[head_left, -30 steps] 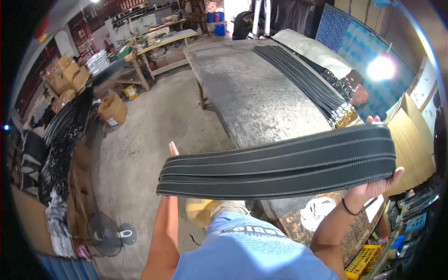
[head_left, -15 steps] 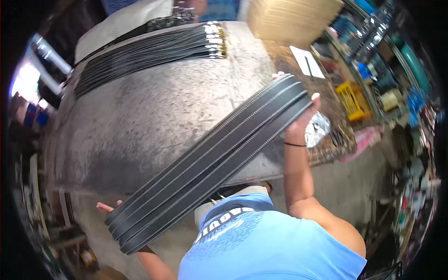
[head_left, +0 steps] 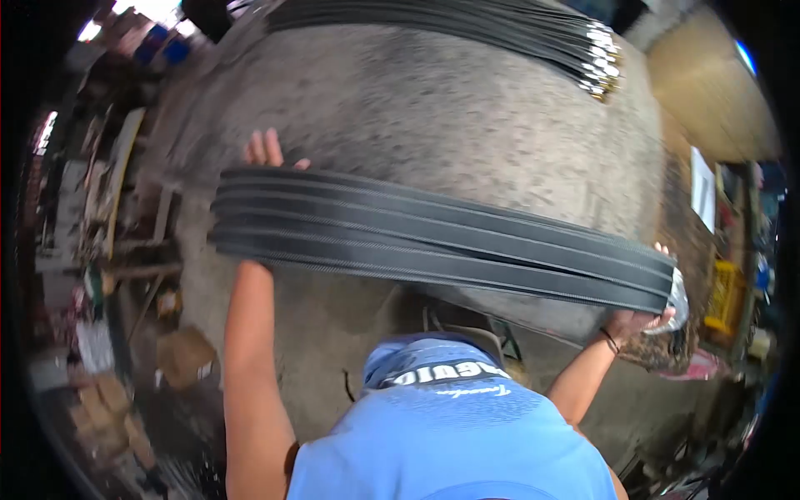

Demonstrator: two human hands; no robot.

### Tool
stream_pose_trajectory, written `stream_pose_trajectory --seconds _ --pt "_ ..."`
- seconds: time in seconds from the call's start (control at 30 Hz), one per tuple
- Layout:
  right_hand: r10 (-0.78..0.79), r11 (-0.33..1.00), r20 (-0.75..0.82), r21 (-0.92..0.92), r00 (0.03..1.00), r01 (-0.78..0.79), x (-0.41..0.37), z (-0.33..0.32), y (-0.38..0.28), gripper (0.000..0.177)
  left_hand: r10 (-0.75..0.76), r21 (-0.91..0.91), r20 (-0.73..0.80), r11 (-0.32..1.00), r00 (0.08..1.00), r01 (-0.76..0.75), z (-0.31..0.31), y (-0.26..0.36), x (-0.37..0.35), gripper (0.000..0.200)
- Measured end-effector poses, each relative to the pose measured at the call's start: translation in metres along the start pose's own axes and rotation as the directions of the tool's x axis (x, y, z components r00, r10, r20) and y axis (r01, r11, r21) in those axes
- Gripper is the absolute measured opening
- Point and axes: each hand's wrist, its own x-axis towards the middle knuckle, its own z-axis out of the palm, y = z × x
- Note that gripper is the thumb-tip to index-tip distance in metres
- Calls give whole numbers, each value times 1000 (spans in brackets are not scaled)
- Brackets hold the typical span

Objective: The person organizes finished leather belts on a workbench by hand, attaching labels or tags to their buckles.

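Observation:
A wide bundle of black bands (head_left: 433,237) with pale stitched lines stretches between my two hands, above the near side of the grey worktable (head_left: 358,108). My left hand (head_left: 267,150) holds its left end from beneath; the fingertips show past the far edge and the palm is hidden. At the right end, my right hand (head_left: 642,320) grips the bundle, with the thumb at the near corner and fingertips at the far corner. Farther back on the table lies a row of black strips (head_left: 467,25) with shiny metal ends (head_left: 600,62).
A large cardboard box (head_left: 708,83) stands at the back right. Near the right edge are a white sheet (head_left: 702,189), a clear plastic bag (head_left: 677,308) and a yellow crate (head_left: 724,296). Another cardboard box (head_left: 186,357) sits on the floor at left.
The view has turned. The bundle, steeply slanted before, now lies nearly level across the view. My left hand has moved up and away from my body, still holding its end; my right hand keeps its end.

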Motion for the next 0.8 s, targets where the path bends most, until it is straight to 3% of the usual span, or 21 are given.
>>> stream_pose_trajectory --seconds 0.07,0.13,0.27,0.33,0.4,0.47,0.53,0.57,0.63,0.67,0.73,0.8 --pt "35 991 16 125 999 -37 -14 -14 21 108 -2 35 -14 999 1000 2 2 -29 22 74" --pt "30 997 -32 78 999 -28 -26 -15 39 107 309 266 -153 928 939 -262 9 -53 39 77" --pt "8 999 -149 -37 989 -14 -40 -18 90 107 326 225 -114 929 938 -295 30 -101 72 75" --pt "6 998 -219 -54 976 -19 -52 -37 118 105 389 178 -243 919 889 -353 54 -137 87 75" --pt "-75 990 -443 -144 894 11 -65 -58 145 90 295 186 -183 947 938 -262 74 -163 88 73" --pt "-214 958 -721 -287 659 -2 -74 -73 174 62 247 433 83 864 965 -258 103 -198 87 70" --pt "-217 925 -782 -355 584 -132 -83 -87 187 49 179 430 166 872 970 -235 142 -233 93 70" --pt "-164 918 -784 -344 598 -199 -86 -89 186 44 144 433 247 868 958 -242 158 -247 87 69" --pt "-95 882 -796 -346 598 -321 -86 -77 191 34 80 418 266 888 961 -190 179 -268 71 69" --pt "-102 860 -818 -359 567 -363 -84 -76 188 33 48 408 282 898 958 -164 193 -277 64 68" --pt "-44 785 -778 -415 626 -461 -83 -84 178 33 -24 412 299 905 954 -106 210 -301 56 68" --pt "-34 763 -799 -409 600 -501 -80 -86 175 35 -96 454 286 890 953 -47 209 -307 64 67"
